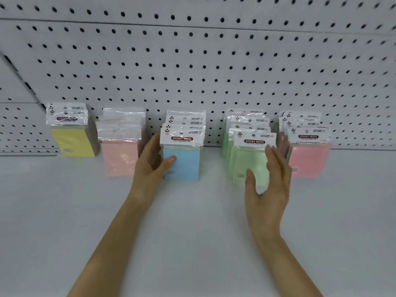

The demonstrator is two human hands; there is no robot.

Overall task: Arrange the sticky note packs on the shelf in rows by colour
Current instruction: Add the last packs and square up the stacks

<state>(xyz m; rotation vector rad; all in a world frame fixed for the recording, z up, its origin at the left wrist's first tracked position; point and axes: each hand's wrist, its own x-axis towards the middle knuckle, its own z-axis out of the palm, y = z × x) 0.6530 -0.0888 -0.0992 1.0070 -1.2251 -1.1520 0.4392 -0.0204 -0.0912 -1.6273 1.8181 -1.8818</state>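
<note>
A white pegboard [192, 61] backs the pale shelf [192, 232], and the sticky note packs stand upright along its foot in five rows by colour: from left to right the yellow row [74, 142], the pale pink row [119, 157], the blue row [184, 166], the green row [250, 161] and the brighter pink row [308, 159]. The left hand [150, 166] lies open against the left side of the blue row, fingers straight and thumb [170, 159] resting on the face of the front blue pack. The right hand [270, 189] is spread open at the right edge of the green row, holding nothing; whether it touches the front green pack cannot be told
</note>
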